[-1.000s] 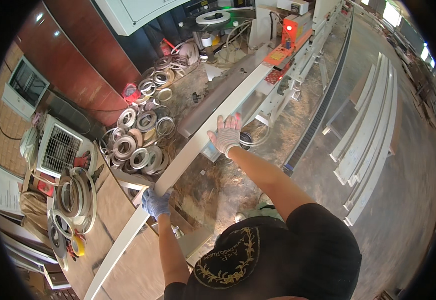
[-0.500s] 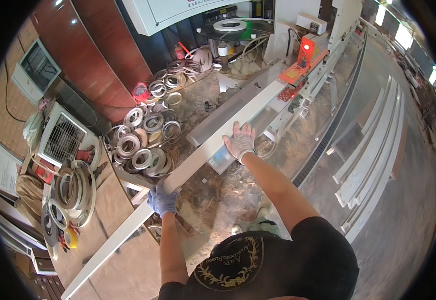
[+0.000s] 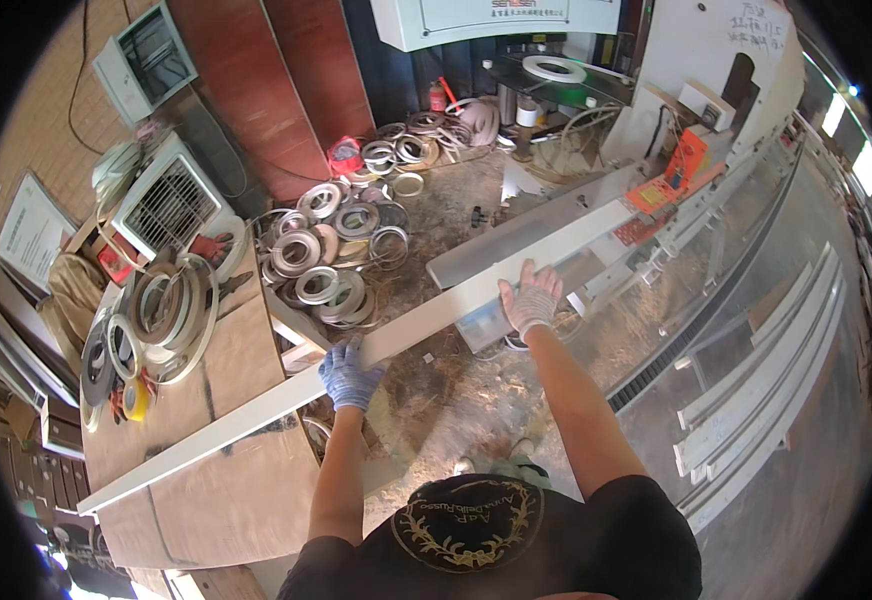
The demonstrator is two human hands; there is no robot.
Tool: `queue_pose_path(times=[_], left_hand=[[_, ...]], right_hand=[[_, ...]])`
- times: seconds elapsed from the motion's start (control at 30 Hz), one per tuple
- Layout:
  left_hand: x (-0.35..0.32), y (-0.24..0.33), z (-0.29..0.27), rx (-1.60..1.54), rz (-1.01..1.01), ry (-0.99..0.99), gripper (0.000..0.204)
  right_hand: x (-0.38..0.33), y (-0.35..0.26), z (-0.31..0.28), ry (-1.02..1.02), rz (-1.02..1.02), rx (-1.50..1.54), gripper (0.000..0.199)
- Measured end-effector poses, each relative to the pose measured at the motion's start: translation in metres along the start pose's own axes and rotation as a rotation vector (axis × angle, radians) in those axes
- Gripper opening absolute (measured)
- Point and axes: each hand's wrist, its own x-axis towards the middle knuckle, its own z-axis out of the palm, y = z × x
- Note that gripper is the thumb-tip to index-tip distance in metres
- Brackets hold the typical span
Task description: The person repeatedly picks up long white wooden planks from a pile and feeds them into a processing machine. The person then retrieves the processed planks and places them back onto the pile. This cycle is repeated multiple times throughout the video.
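A long, narrow pale board runs diagonally from the brown table at the left to the machine's orange guard at the upper right. My left hand, in a bluish knit glove, grips the board's near edge where it leaves the table. Farther along, my right hand, in a whitish glove with bare-looking fingertips, lies with fingers spread on the board's near side. The board's far end reaches the red-orange plate under the guard. Left-hand fingers are partly hidden against the board.
Rolls of edge banding lie heaped on the floor beyond the board. More coils and yellow tape sit on the brown table. A grey beam runs beside the board. Stacked pale strips lie at right.
The view has swung, so the scene sits farther right and the table shows more fully. Both hands stay on the board. The red light on the orange guard no longer shows lit.
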Motion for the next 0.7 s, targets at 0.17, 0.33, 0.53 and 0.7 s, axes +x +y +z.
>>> queue_pose_path(times=[0.17, 0.33, 0.53, 0.7], left_hand=[[-0.007, -0.022, -0.008, 0.014, 0.109, -0.008, 0.069], [-0.006, -0.05, -0.03, 0.071, 0.037, -0.108, 0.068], [-0.012, -0.066, -0.03, 0.043, 0.091, -0.054, 0.067], [-0.011, -0.063, -0.032, 0.034, 0.103, -0.042, 0.064]], right_hand=[[0.004, 0.006, 0.025, 0.085, -0.018, -0.007, 0.081], [0.004, 0.007, 0.022, 0.062, -0.018, -0.011, 0.081], [0.002, 0.002, 0.01, 0.015, -0.015, -0.028, 0.08], [0.003, 0.006, 0.018, 0.034, -0.004, -0.041, 0.08]])
